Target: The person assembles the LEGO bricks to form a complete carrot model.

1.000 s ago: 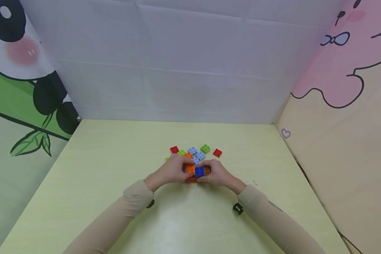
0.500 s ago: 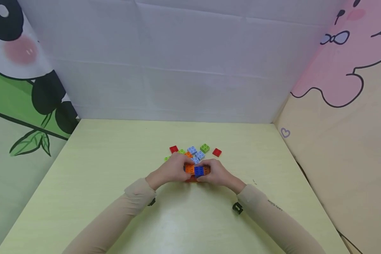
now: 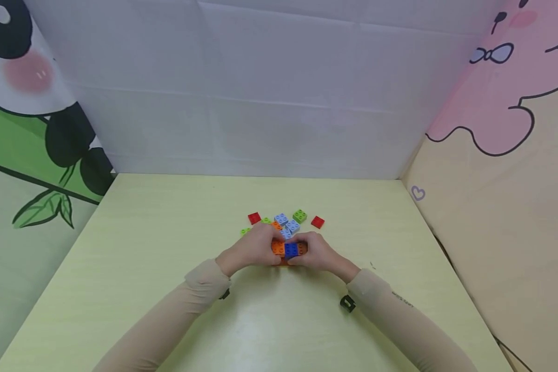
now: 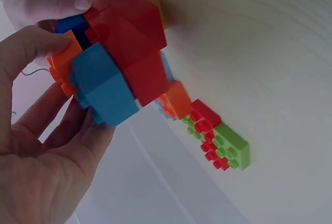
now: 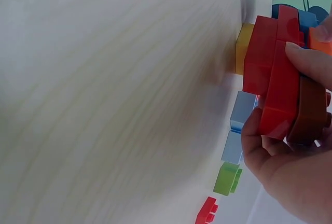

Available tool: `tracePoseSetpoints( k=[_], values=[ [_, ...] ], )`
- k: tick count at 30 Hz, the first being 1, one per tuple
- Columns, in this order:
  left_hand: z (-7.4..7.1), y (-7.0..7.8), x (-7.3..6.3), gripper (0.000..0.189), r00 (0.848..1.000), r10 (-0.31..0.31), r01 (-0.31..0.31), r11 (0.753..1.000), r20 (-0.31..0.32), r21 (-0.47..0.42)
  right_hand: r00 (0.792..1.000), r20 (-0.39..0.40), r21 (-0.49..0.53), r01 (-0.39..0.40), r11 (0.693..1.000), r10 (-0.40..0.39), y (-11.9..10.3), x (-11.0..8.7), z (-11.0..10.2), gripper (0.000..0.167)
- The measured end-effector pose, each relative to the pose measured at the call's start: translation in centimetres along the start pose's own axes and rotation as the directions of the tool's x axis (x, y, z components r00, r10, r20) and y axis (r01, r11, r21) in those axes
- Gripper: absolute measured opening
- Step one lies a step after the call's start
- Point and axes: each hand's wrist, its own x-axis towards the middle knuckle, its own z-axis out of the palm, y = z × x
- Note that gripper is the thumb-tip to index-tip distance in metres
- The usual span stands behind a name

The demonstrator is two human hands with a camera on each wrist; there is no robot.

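Observation:
A stack of toy building bricks (image 4: 127,27) stands between the two hands on the table. On its top row are an orange brick (image 3: 278,249), a dark blue brick (image 3: 291,250) and a brown brick (image 5: 308,110). Red bricks lie beneath, with a yellow brick (image 5: 242,50) at the bottom. A teal-blue brick (image 4: 106,86) forms the left end. My left hand (image 3: 258,245) grips that end, thumb on the orange brick, its fingers partly hidden behind. My right hand (image 3: 320,253) holds the other end, thumb against a red brick, fingers curled round the far side.
Just beyond the stack lie loose bricks: light blue bricks (image 3: 292,226), a green brick (image 3: 299,216), an orange brick (image 4: 176,99) and flat red bricks (image 3: 318,222). A pale wooden table (image 3: 176,222) bears everything. A white sheet (image 3: 260,103) hangs at its back edge.
My left hand has shifted slightly to the right, over the left end of the stack. The right hand and the loose bricks stay practically where they were.

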Motion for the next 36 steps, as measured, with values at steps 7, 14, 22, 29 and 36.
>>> tracePoseSetpoints(
  k=[7, 14, 22, 29, 36],
  values=[
    [0.7, -0.6, 0.1, 0.035, 1.000, -0.003, 0.003, 1.000, 0.002, -0.022, 1.000, 0.007, 0.007, -0.005, 1.000, 0.005, -0.1, -0.1, -0.1, 0.043],
    [0.7, -0.7, -0.1, 0.034, 1.000, -0.004, 0.004, 1.000, -0.013, -0.025, 1.000, 0.005, 0.003, -0.004, 1.000, 0.004, -0.1, 0.0, -0.1, 0.042],
    [1.2, -1.0, -0.3, 0.037, 0.998, -0.051, 0.051, 0.999, -0.025, -0.014, 1.000, 0.004, 0.003, -0.008, 1.000, 0.008, -0.1, 0.0, 0.1, 0.043],
    [1.3, -1.0, -0.2, 0.035, 0.997, -0.061, 0.060, 0.998, -0.039, -0.028, 1.000, 0.000, 0.008, -0.018, 1.000, 0.018, -0.1, 0.0, 0.1, 0.044],
    [1.5, -0.8, 0.0, 0.035, 0.994, -0.103, 0.102, 0.995, -0.041, -0.015, 1.000, -0.018, -0.008, -0.015, 1.000, 0.015, -0.1, -0.1, 0.3, 0.043]
  ],
)
